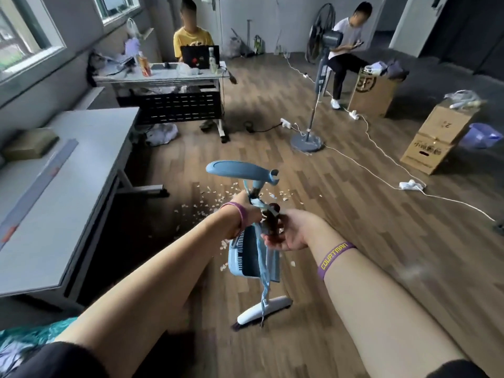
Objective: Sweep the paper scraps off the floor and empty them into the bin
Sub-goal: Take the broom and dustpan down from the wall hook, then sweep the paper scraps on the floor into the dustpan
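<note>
White paper scraps (210, 205) lie scattered on the wooden floor just beyond my hands, with a few more beside the dustpan. My left hand (242, 211) grips the brown pole below the blue dustpan handle (240, 171). My right hand (289, 230) is closed around the dark top of the broom handle (272, 222). The blue dustpan (245, 257) with its comb teeth hangs upright under my hands. The white and blue broom head (263, 309) rests near the floor below it. No bin can be clearly made out.
A grey table (62, 186) stands at the left, a desk (163, 77) with a seated person behind it. A standing fan (311, 132), white cables (381, 173), power strips and cardboard boxes (436, 137) occupy the right. A second person sits by the fan.
</note>
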`<state>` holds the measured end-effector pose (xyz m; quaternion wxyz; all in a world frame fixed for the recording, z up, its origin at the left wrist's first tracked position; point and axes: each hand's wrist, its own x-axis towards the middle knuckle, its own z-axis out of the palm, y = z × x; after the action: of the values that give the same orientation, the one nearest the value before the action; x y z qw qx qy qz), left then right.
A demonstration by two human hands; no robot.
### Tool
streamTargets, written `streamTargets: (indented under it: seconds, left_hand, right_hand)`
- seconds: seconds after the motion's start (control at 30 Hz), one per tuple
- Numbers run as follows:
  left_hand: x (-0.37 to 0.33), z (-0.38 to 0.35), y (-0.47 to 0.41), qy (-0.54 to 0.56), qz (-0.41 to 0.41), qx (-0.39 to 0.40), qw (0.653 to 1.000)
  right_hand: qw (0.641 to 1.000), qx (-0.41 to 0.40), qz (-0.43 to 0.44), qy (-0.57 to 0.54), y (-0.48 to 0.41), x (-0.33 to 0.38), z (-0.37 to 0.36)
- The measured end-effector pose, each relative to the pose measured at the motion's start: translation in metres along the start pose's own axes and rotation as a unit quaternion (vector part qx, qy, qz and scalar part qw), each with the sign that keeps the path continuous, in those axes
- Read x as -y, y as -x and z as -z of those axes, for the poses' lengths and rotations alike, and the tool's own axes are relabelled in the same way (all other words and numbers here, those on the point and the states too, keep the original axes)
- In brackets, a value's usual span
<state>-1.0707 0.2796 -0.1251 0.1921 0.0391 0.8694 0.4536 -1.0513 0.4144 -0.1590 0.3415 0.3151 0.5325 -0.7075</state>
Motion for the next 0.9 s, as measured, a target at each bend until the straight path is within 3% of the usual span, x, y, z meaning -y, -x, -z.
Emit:
streamTargets:
  seconds: [0.1,0.23,0.33,0.47,0.63,0.77,0.9]
  left_hand:
    - [0.002,0.005,-0.04,-0.093,0.015,0.006,0.996]
    - [0.007,0.016,-0.082,-0.265,0.0,-0.024,0.964]
    - [0.032,0.02,-0.125,-0.309,0.039,0.046,0.949]
    - [0.048,0.036,-0.179,-0.201,0.114,0.137,0.963]
    - [0.027,0.05,-0.227,-0.164,0.106,0.22,0.956]
    - [0.041,0.085,-0.273,-0.166,0.139,0.312,0.925]
    - [0.052,0.13,-0.308,-0.126,0.153,0.342,0.918]
  right_hand:
    - [1.0,-0.002,-0.018,-0.018,-0.026,0.025,0.02]
    - [0.999,-0.008,-0.023,-0.043,-0.049,0.055,0.036]
    - [0.998,-0.029,-0.038,-0.032,-0.069,0.076,0.042]
    - [0.996,-0.073,-0.044,0.007,-0.12,0.114,0.049]
    - [0.994,-0.093,-0.028,0.041,-0.172,0.175,0.041]
    - [0.993,-0.102,-0.042,0.046,-0.215,0.231,0.021]
    - [0.994,-0.096,-0.039,0.039,-0.26,0.282,-0.009]
